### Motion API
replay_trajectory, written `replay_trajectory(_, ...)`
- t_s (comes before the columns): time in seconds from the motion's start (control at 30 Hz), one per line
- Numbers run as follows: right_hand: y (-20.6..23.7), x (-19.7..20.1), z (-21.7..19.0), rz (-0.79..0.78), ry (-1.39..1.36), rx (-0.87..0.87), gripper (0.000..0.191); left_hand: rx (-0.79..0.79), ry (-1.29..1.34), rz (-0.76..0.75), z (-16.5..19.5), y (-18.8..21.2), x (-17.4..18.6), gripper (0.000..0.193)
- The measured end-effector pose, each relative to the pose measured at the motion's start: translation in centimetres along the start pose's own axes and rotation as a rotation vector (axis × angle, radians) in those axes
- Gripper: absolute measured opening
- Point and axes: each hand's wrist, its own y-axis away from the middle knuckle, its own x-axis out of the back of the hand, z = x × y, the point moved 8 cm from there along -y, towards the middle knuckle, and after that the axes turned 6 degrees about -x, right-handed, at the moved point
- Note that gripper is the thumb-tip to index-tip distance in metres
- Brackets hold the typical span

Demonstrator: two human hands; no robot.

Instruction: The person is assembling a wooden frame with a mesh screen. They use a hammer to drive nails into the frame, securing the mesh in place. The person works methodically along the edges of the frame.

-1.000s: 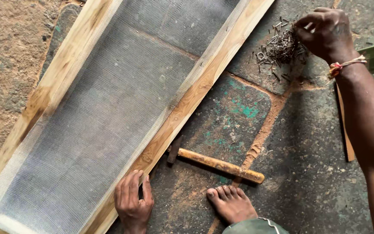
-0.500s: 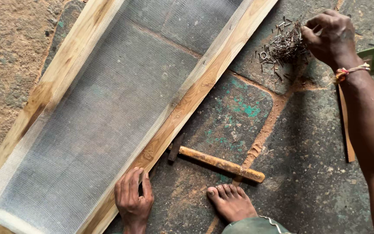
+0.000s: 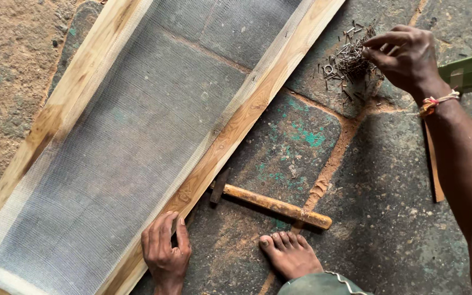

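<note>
- Pile of small nails (image 3: 349,57) lies on the stone floor (image 3: 394,180), upper right; right hand (image 3: 405,57) pinches at its edge, fingertips closed on nails
- Left hand (image 3: 165,254) rests flat, fingers spread, on the wooden frame (image 3: 236,128) with mesh (image 3: 132,136)
- Hammer (image 3: 271,205) lies beside the frame, near a bare foot (image 3: 289,254)

Our hands (image 3: 166,252) are bare; a red-and-yellow thread band (image 3: 437,102) circles the right wrist, and our foot (image 3: 290,254) is bare below a scalloped green hem (image 3: 323,284).
</note>
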Motion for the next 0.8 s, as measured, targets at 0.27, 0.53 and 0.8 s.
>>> replay_trajectory(0.27, -1.02, -0.43, -0.87, -0.092, -0.005, -0.132, 0.02, 0.014, 0.039, 0.025, 0.17, -0.35, 0.42, 0.022)
replay_trajectory(0.53, -1.1, -0.57, -0.93, -0.115, -0.017, -0.133, 0.014, 0.019, 0.031, 0.018, 0.35, -0.71, 0.6, 0.023)
replay_trajectory(0.8, -0.15, -0.37, -0.7, -0.062, -0.018, -0.058, 0.016, 0.021, 0.047, 0.024, -0.05, -0.34, 0.31, 0.023)
